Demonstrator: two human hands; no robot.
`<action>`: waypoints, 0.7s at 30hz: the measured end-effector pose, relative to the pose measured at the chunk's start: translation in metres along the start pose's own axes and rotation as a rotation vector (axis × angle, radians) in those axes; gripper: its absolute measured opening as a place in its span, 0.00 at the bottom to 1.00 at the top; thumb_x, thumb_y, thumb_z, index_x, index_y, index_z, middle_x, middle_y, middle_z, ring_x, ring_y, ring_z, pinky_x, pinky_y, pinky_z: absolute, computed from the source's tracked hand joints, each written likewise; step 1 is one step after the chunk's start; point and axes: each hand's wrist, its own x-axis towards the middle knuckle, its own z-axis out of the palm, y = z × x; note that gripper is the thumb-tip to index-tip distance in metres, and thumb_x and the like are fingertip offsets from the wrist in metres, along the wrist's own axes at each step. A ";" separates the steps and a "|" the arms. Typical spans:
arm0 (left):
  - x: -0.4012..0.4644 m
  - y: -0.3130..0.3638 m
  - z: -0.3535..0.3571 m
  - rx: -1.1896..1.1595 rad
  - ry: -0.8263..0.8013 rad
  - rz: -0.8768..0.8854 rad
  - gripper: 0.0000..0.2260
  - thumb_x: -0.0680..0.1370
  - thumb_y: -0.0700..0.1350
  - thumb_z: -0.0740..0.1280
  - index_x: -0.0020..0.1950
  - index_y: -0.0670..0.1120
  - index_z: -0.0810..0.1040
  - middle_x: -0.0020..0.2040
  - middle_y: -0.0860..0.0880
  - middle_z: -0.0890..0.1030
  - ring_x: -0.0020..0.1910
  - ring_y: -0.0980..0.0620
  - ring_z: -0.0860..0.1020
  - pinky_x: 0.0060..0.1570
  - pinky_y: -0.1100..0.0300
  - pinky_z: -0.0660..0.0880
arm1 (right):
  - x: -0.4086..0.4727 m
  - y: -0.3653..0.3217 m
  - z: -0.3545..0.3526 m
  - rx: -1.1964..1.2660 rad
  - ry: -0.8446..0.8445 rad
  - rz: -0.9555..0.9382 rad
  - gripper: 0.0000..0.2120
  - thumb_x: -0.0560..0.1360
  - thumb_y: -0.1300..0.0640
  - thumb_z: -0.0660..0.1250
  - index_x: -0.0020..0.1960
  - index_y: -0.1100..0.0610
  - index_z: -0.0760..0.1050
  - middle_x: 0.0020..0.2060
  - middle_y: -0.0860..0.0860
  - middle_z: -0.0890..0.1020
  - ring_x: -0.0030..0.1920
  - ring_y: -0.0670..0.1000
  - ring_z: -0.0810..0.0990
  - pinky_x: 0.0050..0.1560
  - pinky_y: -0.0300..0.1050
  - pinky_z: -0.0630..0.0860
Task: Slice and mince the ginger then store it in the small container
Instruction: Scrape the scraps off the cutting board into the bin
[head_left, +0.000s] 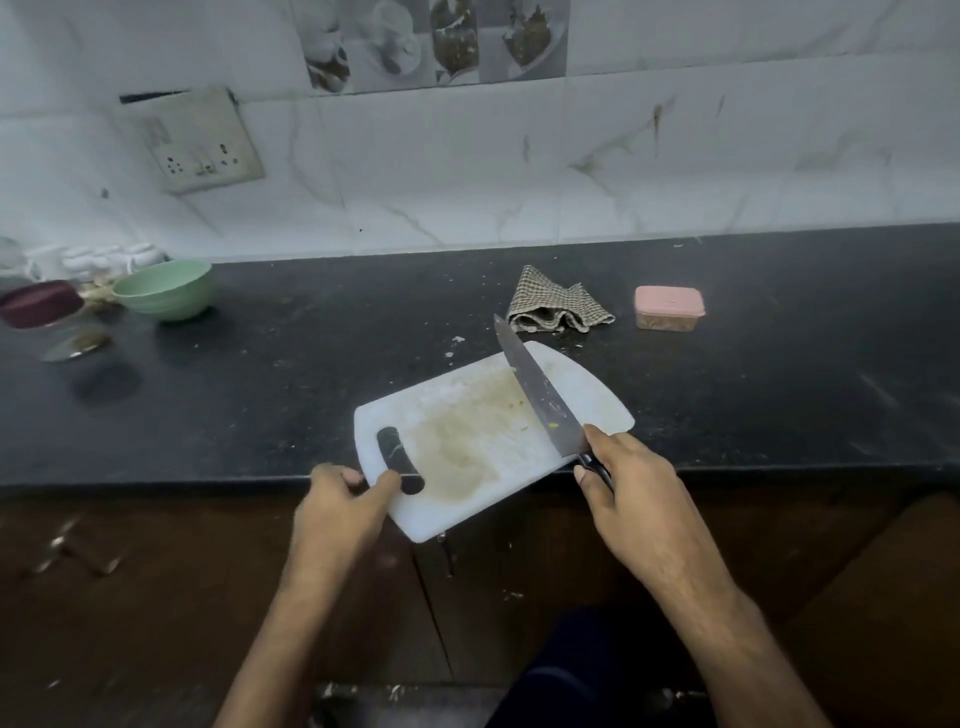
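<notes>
L hand (345, 496): grips handle end of white cutting board (467, 441), thumb at the handle slot; board centre frame, near end past counter (260, 374) edge.
R hand (631, 480): fingers curled tight round knife (537, 392) handle; blade lies across board's right side, tip toward upper frame.
Board: stained, few ginger bits (517, 404).
Small container (669, 308): pink lid on, right of centre, well apart from board.
Cloth (556, 306): checked, just left of container.
Green bowl (165, 288): left of frame.

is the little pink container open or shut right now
Shut: the pink lid sits flat on the small container on the counter, right of the checked cloth.
</notes>
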 end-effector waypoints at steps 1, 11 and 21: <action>-0.001 -0.003 0.001 -0.206 -0.069 -0.047 0.14 0.78 0.46 0.72 0.56 0.39 0.73 0.51 0.39 0.83 0.39 0.46 0.84 0.26 0.57 0.79 | 0.000 -0.002 0.003 0.006 -0.009 -0.006 0.23 0.82 0.52 0.63 0.76 0.51 0.66 0.61 0.47 0.76 0.58 0.48 0.77 0.55 0.43 0.76; -0.023 -0.006 0.016 -0.719 -0.139 -0.051 0.16 0.85 0.51 0.63 0.52 0.39 0.80 0.38 0.44 0.85 0.29 0.48 0.80 0.25 0.58 0.73 | -0.003 -0.012 0.015 0.047 -0.079 -0.011 0.23 0.83 0.51 0.61 0.77 0.51 0.67 0.61 0.44 0.72 0.58 0.44 0.74 0.56 0.37 0.71; -0.030 -0.027 -0.018 -1.056 -0.096 -0.106 0.14 0.87 0.49 0.58 0.44 0.45 0.72 0.43 0.45 0.85 0.41 0.44 0.86 0.40 0.44 0.84 | -0.020 -0.036 0.025 0.070 -0.112 -0.117 0.21 0.83 0.51 0.61 0.76 0.50 0.67 0.61 0.43 0.72 0.52 0.37 0.68 0.45 0.24 0.67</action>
